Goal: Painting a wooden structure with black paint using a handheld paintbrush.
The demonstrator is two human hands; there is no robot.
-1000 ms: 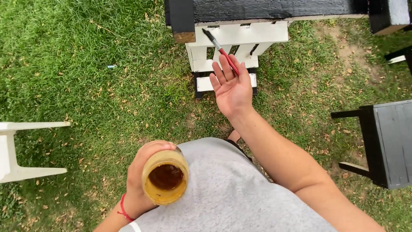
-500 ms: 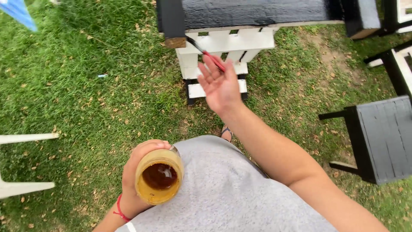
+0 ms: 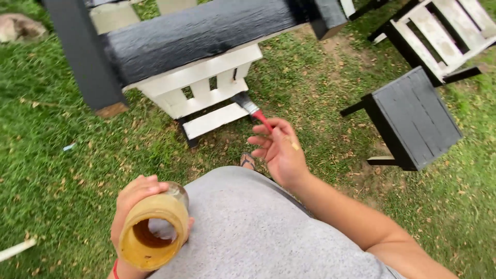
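Note:
My left hand (image 3: 135, 199) grips a yellowish glass jar (image 3: 153, 231) held close to my grey shirt, its mouth tilted toward the camera with a little brown liquid inside. My right hand (image 3: 279, 150) reaches forward over the grass and holds a paintbrush with a red handle (image 3: 253, 112); its dark bristles touch the lower white slats of a wooden bench (image 3: 201, 88). The bench has a black-painted top beam (image 3: 201, 31) and a black leg at the left.
A small black stool (image 3: 413, 119) stands on the grass at the right. Behind it lies a white-slatted chair with black frame (image 3: 439, 36). My sandalled foot (image 3: 247, 160) shows below the bench. A stone (image 3: 15, 26) sits far left.
The view has swung closer and tilted. My right hand has lowered the brush from the upper white slats to the lower ones. The jar has tipped toward the camera.

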